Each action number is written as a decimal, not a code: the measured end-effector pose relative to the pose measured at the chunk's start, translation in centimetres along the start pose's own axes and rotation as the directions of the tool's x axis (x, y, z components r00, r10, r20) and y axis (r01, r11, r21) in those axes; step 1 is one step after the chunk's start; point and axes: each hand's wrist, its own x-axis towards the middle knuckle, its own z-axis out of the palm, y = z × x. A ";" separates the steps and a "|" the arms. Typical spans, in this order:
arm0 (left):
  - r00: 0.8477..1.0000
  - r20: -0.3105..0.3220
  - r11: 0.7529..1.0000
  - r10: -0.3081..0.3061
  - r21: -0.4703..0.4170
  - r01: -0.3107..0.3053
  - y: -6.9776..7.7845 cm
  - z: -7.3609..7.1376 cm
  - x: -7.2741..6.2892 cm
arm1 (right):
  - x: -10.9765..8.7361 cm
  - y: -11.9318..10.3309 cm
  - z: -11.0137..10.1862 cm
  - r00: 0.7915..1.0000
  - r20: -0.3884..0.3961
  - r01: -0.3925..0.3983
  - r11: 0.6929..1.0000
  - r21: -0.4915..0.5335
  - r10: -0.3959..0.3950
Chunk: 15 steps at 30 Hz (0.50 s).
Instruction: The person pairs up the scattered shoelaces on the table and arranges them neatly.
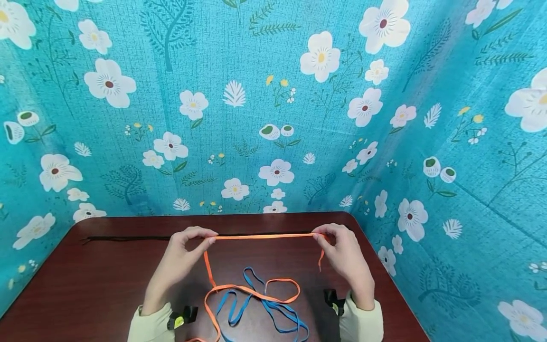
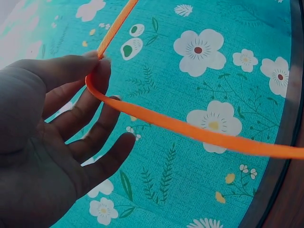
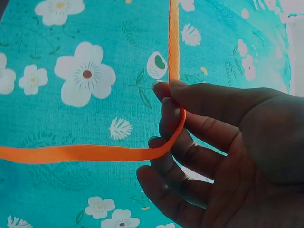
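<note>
An orange flat lace (image 1: 262, 236) is stretched level between the two hands above the far part of the table. My left hand (image 1: 181, 254) pinches it between thumb and index finger, and the other fingers curve loosely, as the left wrist view shows. From there the lace (image 2: 190, 129) hangs down to a loose loop on the table. My right hand (image 1: 344, 251) pinches the lace near its other end, and a short tail dangles below. In the right wrist view the lace (image 3: 174, 42) runs past thumb and fingertip, then bends along the other fingers.
A blue lace (image 1: 278, 306) lies in loose coils under the orange loop, on the dark red-brown table (image 1: 85, 285). Behind the hands, a dark cord (image 1: 128, 238) runs along the far side. A turquoise flowered cloth (image 1: 239, 118) hangs behind and at the right.
</note>
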 end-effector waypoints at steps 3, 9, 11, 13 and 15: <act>0.999 -0.041 1.000 0.010 0.019 -0.009 -0.1 -0.1 0.0 | 0.0 0.4 -0.2 1.000 -0.010 -0.007 1.000 -0.020 0.007; 0.996 -0.095 1.000 -0.002 -0.005 0.001 -0.2 -0.5 -0.2 | 0.0 0.9 -0.5 0.999 -0.030 -0.018 0.999 -0.038 0.017; 0.994 -0.107 1.000 -0.012 -0.009 0.011 -0.1 -0.7 -0.3 | 0.0 1.1 -0.6 0.999 -0.034 -0.022 0.999 -0.039 0.020; 0.992 -0.125 1.000 -0.015 0.008 0.016 -0.1 -0.8 -0.4 | 0.0 1.3 -0.7 0.999 -0.038 -0.020 0.999 -0.037 0.019; 0.989 -0.147 0.999 -0.011 0.036 0.016 -0.2 -0.9 -0.4 | 0.1 1.5 -0.9 0.999 -0.045 -0.017 0.999 -0.036 0.016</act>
